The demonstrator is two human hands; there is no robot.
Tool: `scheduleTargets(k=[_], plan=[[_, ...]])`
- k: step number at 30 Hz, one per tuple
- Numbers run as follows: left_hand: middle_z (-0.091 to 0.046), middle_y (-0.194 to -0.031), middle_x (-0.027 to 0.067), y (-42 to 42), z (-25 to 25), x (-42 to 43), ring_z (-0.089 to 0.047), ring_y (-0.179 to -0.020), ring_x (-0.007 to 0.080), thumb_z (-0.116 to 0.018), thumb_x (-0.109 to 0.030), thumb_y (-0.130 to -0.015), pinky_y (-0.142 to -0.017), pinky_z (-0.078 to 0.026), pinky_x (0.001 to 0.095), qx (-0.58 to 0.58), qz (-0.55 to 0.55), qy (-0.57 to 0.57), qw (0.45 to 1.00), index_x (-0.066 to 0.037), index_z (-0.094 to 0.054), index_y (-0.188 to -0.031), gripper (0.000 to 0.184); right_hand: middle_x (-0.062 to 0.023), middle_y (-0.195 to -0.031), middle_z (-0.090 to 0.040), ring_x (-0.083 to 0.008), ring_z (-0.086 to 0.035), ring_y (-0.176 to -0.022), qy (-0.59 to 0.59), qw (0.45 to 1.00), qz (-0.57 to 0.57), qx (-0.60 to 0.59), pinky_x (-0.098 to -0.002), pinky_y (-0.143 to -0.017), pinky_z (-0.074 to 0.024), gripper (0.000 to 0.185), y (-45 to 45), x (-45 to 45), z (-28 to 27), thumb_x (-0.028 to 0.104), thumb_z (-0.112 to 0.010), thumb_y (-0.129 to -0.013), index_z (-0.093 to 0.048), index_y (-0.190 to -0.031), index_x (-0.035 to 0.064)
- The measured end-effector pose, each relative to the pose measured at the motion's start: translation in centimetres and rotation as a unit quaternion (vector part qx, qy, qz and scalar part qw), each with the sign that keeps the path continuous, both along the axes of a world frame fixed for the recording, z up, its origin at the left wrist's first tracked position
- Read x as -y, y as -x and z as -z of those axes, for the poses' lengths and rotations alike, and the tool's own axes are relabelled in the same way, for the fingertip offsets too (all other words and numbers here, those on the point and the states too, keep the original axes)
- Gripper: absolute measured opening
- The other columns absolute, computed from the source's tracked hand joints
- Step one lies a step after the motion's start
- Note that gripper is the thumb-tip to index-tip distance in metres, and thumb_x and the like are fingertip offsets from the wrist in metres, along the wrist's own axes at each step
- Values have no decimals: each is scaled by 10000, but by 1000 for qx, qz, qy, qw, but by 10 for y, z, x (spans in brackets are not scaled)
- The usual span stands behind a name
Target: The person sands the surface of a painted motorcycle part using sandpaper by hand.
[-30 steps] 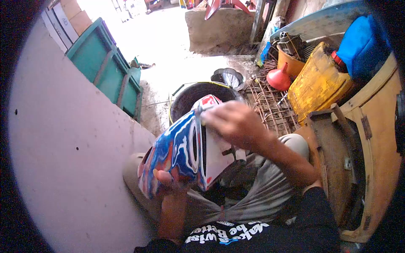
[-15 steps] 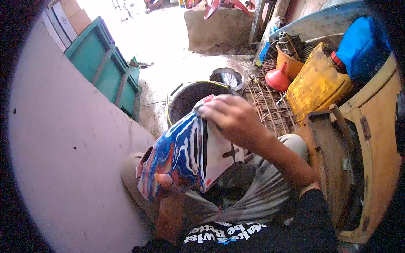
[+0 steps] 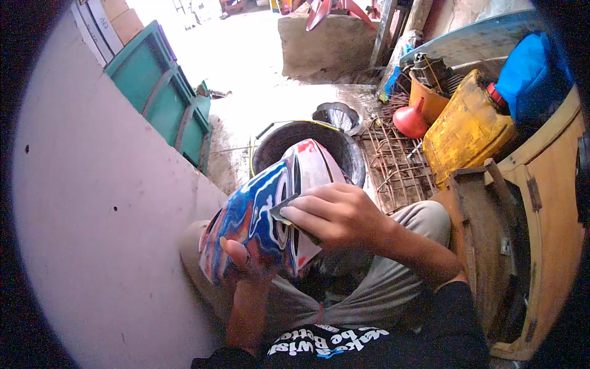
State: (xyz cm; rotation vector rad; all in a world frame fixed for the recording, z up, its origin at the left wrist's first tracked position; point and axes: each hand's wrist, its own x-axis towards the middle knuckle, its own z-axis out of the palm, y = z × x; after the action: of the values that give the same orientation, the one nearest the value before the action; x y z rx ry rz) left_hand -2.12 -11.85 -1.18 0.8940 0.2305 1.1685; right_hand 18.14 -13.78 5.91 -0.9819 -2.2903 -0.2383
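Two things are held above the grey trousers: the left hand clasps a curved panel by its lower edge, thumb on top, fingers hidden beneath, while the right hand pinches a thin dark sheet against the panel's middle. Blue marbling already covers the panel's left side; its right side is pale with red patches. How much is finished or left cannot be told. Past its upper end stands a dark bucket, a black scalloped basin just beyond the far rim.
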Motion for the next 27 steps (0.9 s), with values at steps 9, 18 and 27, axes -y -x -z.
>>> scheduleTargets(k=[9,18,27], plan=[[-436,-1586,210,0,37,-9,-492,-1425,325,-592,-872,-811,-1182,-424,486,69,14,20,997,52,-251,-1595,1259,-63,-1016,-705,-255,-707,-892,-26,999,-38,-15,-380,-724,-586,276,14,4,10,179,-671,-907,-715,-1171,109],[-485,-1554,172,7,64,-5,-519,-1392,314,-598,-858,-829,-1167,-433,487,179,70,67,979,6,-319,-1588,1183,-26,-982,-699,-199,-714,-939,-33,999,-25,6,-367,-815,-608,282,18,10,15,151,-681,-886,-733,-1160,103],[-476,-1564,175,-1,26,-8,-532,-1380,324,-602,-862,-820,-1157,-444,495,88,2,109,990,1,-328,-1586,1186,-54,-996,-701,-214,-715,-918,-18,1000,20,6,-368,-744,-606,254,11,0,17,165,-691,-870,-722,-1113,97]])
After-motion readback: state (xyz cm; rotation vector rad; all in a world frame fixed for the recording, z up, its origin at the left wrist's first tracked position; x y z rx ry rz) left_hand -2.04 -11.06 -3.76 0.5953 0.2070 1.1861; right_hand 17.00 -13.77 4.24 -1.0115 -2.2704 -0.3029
